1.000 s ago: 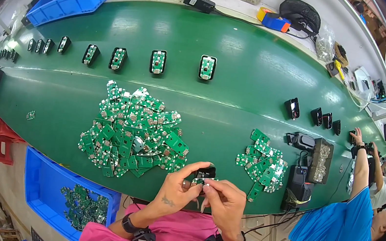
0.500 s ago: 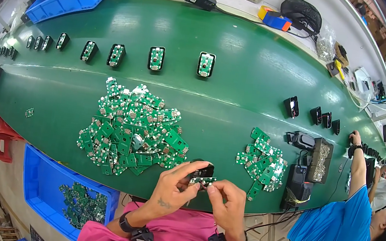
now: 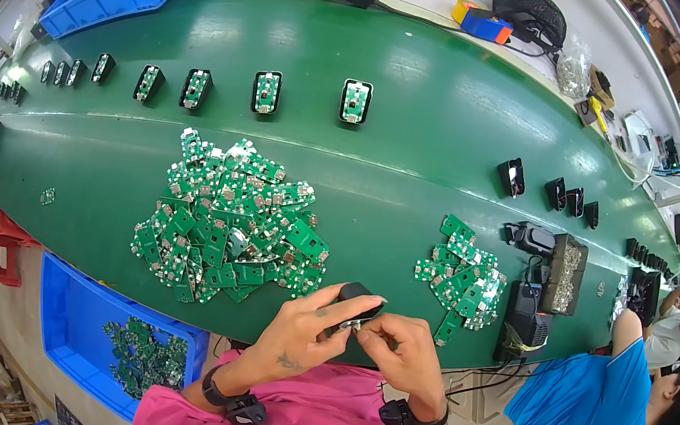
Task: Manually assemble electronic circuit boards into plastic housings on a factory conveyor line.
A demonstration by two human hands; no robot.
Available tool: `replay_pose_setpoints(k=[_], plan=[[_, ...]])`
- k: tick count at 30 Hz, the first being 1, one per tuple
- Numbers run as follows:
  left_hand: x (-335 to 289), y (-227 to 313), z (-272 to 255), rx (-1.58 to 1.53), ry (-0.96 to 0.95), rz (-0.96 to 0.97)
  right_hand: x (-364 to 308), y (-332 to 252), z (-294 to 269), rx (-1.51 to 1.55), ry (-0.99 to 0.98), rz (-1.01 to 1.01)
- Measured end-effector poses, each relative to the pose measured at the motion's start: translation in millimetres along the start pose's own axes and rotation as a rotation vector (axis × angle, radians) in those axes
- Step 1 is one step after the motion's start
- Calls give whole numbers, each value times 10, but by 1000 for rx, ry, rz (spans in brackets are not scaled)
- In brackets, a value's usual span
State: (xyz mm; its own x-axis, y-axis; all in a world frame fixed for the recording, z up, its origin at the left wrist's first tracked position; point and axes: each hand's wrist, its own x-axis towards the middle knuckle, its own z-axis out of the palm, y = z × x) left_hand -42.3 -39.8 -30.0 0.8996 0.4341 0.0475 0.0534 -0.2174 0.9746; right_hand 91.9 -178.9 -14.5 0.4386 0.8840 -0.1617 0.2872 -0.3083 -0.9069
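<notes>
here we are at the green counter (image 3: pixel 391 220), and the left hand (image 3: pixel 296 337) has a black casing (image 3: pixel 356 293) up in the air, just over the near edge, its fingers (image 3: pixel 346 308) wrapped round and grasping it. a sliver of circuit board (image 3: pixel 352 325) shows at the casing's lower side, mostly hidden by the grip. the right hand (image 3: pixel 407 352) is right there beside it, thumb and fingertips drawn together at the end of that board; whether they pinch it or only touch it, i can't tell from here. both wrists wear black straps, above a pink garment (image 3: pixel 311 421). look past the hands, to the left: a big heap of green boards (image 3: pixel 225 227) sprawls across the counter, with a lone board (image 3: pixel 48 196) well apart from it. over to the right sits a smaller heap of boards (image 3: pixel 465 282), and near it a black boxy device (image 3: pixel 526 321) and a dark tray (image 3: pixel 555 273) of small metallic bits. farther back, a row of black casings with green boards (image 3: pixel 266 93) runs off leftward, and four more black casings (image 3: pixel 512 178) stand at the right. down on the floor, a blue bin (image 3: pixel 60 321) has loose boards in it, and at the far right, a person in blue (image 3: pixel 583 399) is beside the counter.
</notes>
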Motion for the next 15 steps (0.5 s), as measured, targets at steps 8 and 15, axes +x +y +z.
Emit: replay_pose_setpoints(k=[8, 15], plan=[[-14, -90, 112, 111, 86, 21, 33, 59, 138, -125, 66, -30], [-10, -115, 94, -56, 113, -79, 32, 98, 234, -97, 177, -73]])
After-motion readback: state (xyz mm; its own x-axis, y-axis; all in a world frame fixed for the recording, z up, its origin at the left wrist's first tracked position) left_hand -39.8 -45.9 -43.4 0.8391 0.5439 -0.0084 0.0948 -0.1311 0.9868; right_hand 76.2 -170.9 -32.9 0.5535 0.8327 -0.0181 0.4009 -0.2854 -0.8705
